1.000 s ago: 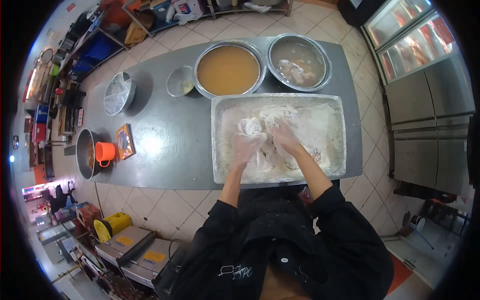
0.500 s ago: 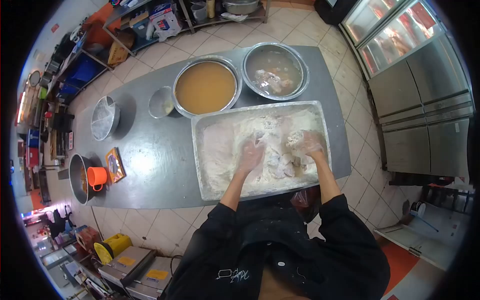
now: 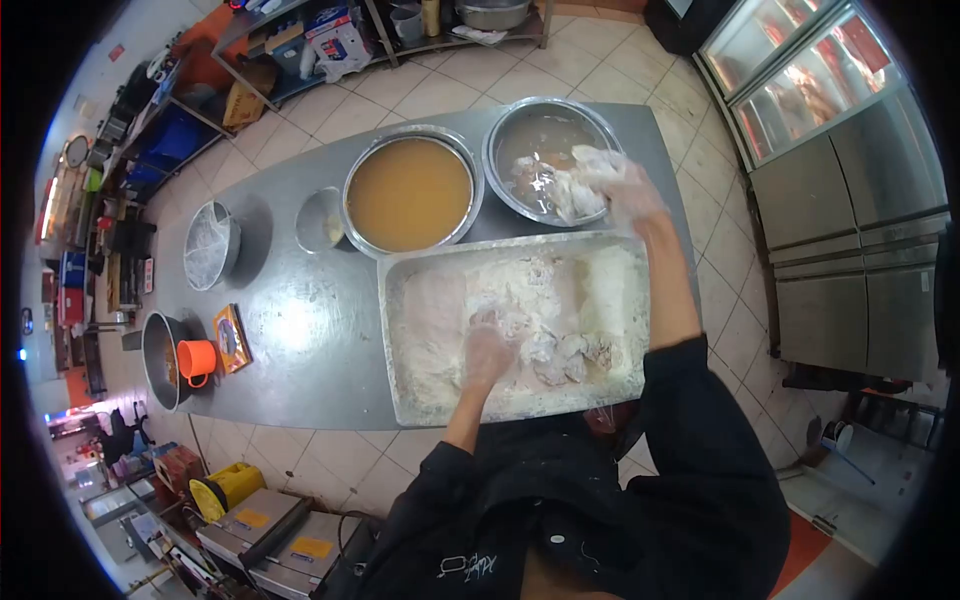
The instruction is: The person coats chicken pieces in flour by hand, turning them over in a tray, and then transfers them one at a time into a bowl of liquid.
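Note:
My right hand is over the right rim of the round bowl of cloudy water, closed on whitish, flour-coated pieces that hang at the water. My left hand is low in the large rectangular tray, down in the white flour; its fingers are blurred and dusted, so their grip cannot be made out. Several floured pieces lie in the tray to the right of my left hand.
Left of the water bowl stands a bowl of orange-brown liquid. Further left are a small metal bowl, a covered bowl, an orange cup in front of a metal bowl, and a packet.
My right hand has moved from the tray's right side up to the water bowl with whitish pieces. My left hand has shifted slightly down and left within the tray.

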`<state>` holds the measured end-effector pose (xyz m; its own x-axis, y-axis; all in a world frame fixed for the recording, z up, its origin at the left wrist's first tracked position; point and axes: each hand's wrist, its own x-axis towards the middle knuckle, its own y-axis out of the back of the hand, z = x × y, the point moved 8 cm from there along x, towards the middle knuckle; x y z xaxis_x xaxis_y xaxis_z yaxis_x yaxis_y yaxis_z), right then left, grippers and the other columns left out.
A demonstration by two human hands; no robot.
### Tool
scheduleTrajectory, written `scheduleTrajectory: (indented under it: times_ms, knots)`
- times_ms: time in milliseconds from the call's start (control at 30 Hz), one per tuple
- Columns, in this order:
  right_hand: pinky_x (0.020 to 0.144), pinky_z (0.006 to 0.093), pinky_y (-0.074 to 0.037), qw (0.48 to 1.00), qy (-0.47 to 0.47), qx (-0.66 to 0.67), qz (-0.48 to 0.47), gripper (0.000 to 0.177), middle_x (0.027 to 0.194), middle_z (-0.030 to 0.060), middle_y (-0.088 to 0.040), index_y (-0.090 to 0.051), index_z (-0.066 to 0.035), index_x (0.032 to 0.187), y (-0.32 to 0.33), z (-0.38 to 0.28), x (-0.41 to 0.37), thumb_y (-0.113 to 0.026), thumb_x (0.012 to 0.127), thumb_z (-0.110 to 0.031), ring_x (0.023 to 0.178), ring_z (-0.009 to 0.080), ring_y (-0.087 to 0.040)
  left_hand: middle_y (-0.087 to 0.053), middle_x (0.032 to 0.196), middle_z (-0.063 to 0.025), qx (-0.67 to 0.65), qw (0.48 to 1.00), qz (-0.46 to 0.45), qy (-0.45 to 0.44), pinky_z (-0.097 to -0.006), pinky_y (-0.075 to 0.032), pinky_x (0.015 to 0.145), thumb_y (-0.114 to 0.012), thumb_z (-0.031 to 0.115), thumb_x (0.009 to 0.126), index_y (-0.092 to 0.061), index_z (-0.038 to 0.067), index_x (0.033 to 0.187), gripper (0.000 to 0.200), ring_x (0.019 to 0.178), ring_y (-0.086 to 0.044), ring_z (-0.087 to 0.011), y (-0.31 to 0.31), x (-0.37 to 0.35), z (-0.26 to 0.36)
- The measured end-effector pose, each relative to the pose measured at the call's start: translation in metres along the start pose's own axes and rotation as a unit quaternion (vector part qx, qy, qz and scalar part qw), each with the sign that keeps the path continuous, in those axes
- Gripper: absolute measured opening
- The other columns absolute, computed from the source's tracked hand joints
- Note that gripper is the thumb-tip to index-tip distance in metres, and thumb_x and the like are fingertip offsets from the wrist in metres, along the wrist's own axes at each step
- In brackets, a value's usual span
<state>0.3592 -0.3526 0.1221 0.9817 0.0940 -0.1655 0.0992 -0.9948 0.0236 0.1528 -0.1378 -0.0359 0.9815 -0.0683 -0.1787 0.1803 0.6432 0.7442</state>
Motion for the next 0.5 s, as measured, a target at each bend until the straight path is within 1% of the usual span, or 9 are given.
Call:
scheduleTrajectory:
  times_ms: [67, 100, 167, 200, 267, 333, 400, 467, 500]
  knots:
    - [0.067, 0.0288, -0.05, 0.999, 0.018, -0.047, -0.003, 0.031, 0.104, 0.0126, -0.062, -0.061, -0.001, 0.106, -0.004, 0.008, 0.046, -0.064, 0.075, -0.005, 0.085, 0.0181, -0.061, -0.059, 0.103, -0.0259, 0.021, 0.995, 0.067, 0.067, -0.0428, -0.042, 0.092, -0.07, 0.038, 0.07, -0.051, -0.008, 0.112, 0.065, 0.103, -0.053, -0.0381, 0.011, 0.002, -0.002]
    - [0.069, 0.0293, -0.05, 0.997, 0.026, -0.074, -0.004, 0.031, 0.105, 0.0129, -0.062, -0.062, -0.001, 0.105, -0.006, 0.016, 0.068, -0.064, 0.075, -0.006, 0.085, 0.019, -0.061, -0.059, 0.103, -0.0259, 0.023, 0.995, 0.074, 0.064, -0.0428, -0.042, 0.092, -0.07, 0.038, 0.07, -0.051, -0.008, 0.112, 0.065, 0.103, -0.053, -0.0381, 0.011, 0.004, -0.007]
    - [0.072, 0.0301, -0.05, 0.99, 0.049, -0.136, -0.005, 0.029, 0.106, 0.0135, -0.062, -0.063, -0.002, 0.103, -0.01, 0.034, 0.103, -0.064, 0.075, -0.007, 0.087, 0.0208, -0.061, -0.061, 0.096, -0.0255, -0.031, 0.993, -0.027, 0.114, -0.0418, -0.044, 0.089, -0.071, 0.036, 0.068, -0.05, -0.007, 0.115, 0.068, 0.09, -0.058, -0.038, -0.008, 0.008, -0.031]
    - [0.074, 0.0306, -0.05, 0.984, 0.061, -0.168, -0.003, 0.029, 0.107, 0.0138, -0.062, -0.064, -0.003, 0.103, -0.012, 0.041, 0.117, -0.064, 0.074, -0.008, 0.088, 0.0216, -0.062, -0.061, 0.096, -0.0255, -0.029, 0.993, -0.018, 0.111, -0.0418, -0.044, 0.089, -0.071, 0.036, 0.068, -0.05, -0.007, 0.115, 0.068, 0.09, -0.058, -0.038, 0.0, 0.01, -0.03]
    - [0.077, 0.0314, -0.05, 0.967, 0.079, -0.242, -0.006, 0.028, 0.108, 0.0144, -0.062, -0.066, -0.004, 0.101, -0.016, 0.055, 0.141, -0.064, 0.074, -0.01, 0.09, 0.0234, -0.062, -0.063, 0.092, -0.0258, -0.025, 0.979, -0.125, 0.159, -0.0412, -0.047, 0.085, -0.071, 0.028, 0.068, -0.047, -0.006, 0.119, 0.066, 0.082, -0.06, -0.0396, 0.001, 0.002, -0.035]
    - [0.08, 0.0323, -0.049, 0.939, 0.094, -0.331, -0.015, 0.027, 0.109, 0.0151, -0.062, -0.067, -0.005, 0.099, -0.024, 0.058, 0.159, -0.064, 0.073, -0.011, 0.091, 0.0252, -0.062, -0.063, 0.096, -0.0249, -0.099, 0.98, -0.103, 0.137, -0.0401, -0.048, 0.084, -0.07, 0.022, 0.07, -0.046, -0.005, 0.121, 0.063, 0.085, -0.061, -0.037, 0.012, -0.01, -0.041]
    - [0.08, 0.0329, -0.05, 0.875, 0.109, -0.47, -0.042, 0.024, 0.107, 0.0138, -0.063, -0.068, -0.006, 0.097, -0.032, 0.042, 0.151, -0.062, 0.076, -0.015, 0.091, 0.0248, -0.063, -0.063, 0.1, -0.0239, -0.176, 0.973, -0.091, 0.119, -0.0389, -0.049, 0.084, -0.07, 0.017, 0.071, -0.044, -0.004, 0.123, 0.062, 0.088, -0.061, -0.0343, 0.016, -0.019, -0.048]
    - [0.075, 0.0332, -0.05, 0.762, 0.15, -0.629, -0.031, 0.022, 0.098, 0.0112, -0.065, -0.068, -0.007, 0.094, -0.038, 0.021, 0.136, -0.056, 0.08, -0.02, 0.087, 0.022, -0.064, -0.062, 0.102, -0.012, -0.469, 0.864, -0.034, 0.179, -0.0319, -0.05, 0.082, -0.071, 0.008, 0.068, -0.048, -0.001, 0.119, 0.057, 0.092, -0.06, -0.0192, 0.012, -0.026, -0.065]
    - [0.073, 0.0333, -0.051, 0.691, 0.178, -0.701, 0.0, 0.022, 0.093, 0.0102, -0.066, -0.068, -0.008, 0.092, -0.037, 0.018, 0.13, -0.054, 0.081, -0.021, 0.084, 0.0206, -0.064, -0.059, 0.108, -0.0109, -0.459, 0.871, -0.044, 0.171, -0.0318, -0.049, 0.085, -0.069, 0.005, 0.07, -0.046, 0.0, 0.121, 0.056, 0.097, -0.058, -0.0192, 0.017, -0.029, -0.068]
